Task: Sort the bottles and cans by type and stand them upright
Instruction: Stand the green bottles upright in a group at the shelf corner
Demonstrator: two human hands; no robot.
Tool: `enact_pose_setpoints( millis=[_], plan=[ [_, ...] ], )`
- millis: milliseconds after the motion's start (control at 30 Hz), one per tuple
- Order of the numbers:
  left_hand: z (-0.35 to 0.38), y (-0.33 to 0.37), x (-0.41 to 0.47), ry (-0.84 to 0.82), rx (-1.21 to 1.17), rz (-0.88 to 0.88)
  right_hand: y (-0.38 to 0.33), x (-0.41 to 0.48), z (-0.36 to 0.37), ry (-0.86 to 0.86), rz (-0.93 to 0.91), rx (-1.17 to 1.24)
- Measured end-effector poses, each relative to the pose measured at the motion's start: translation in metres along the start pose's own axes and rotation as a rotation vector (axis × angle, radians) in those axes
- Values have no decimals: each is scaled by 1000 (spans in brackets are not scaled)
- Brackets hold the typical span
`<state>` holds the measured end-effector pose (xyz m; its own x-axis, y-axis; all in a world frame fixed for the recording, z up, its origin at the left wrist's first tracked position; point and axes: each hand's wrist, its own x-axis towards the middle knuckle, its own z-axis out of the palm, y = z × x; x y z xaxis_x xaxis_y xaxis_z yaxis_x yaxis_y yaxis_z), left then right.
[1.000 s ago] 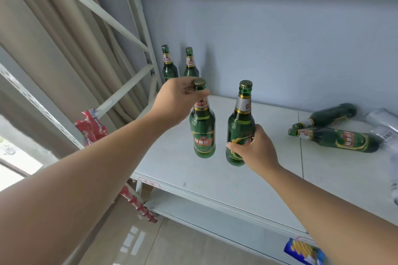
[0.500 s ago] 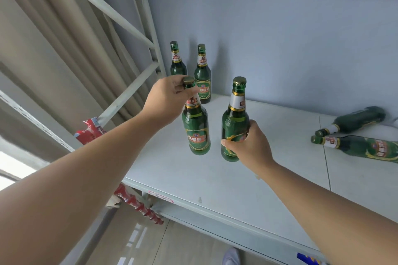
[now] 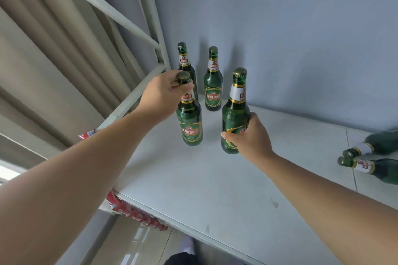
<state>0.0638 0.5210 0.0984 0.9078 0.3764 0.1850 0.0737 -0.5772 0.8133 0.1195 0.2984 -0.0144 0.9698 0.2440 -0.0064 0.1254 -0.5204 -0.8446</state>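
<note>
The fingers of my left hand are curled round the neck of a green glass beer bottle, just under its gold cap, and they hold it upright from the top. The fingers of my right hand are wrapped round the body of a second green glass bottle, across its lower label, with the thumb on the near side; this one is upright too. The two held bottles are side by side with a small gap between them, low over the white metal shelf. I cannot tell if their bases touch it. Behind them, in the left back corner of the shelf, two standing green bottles are upright near the pale blue wall. Far to the right, well apart from my hands, two lying green bottles rest on their sides with their caps pointing left. To the left of the rack hangs a beige curtain, and some red packets show under the front left edge of the shelf.
</note>
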Motion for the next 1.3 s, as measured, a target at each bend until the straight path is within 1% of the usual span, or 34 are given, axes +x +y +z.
enact_pose_setpoints(
  millis=[100, 400, 600, 800, 1133, 1300],
  plan=[
    [-5, -11, 21, -27, -19, -15, -4, 16, 15, 21, 28, 12],
    [-13, -50, 77, -121, 13, 24, -17, 56, 61, 70, 86, 20],
    [-14, -73, 96, -138, 9, 51, -19, 76, 87, 69, 105, 27],
    [-17, -87, 106, -132, -49, 63, -13, 86, 107, 80, 119, 41],
    [-22, -96, 118, -177, 108, 150, -12, 102, 125, 97, 77, 61],
    [-23, -97, 122, -165, 158, 173, -6, 104, 129, 113, 79, 27]
  ],
)
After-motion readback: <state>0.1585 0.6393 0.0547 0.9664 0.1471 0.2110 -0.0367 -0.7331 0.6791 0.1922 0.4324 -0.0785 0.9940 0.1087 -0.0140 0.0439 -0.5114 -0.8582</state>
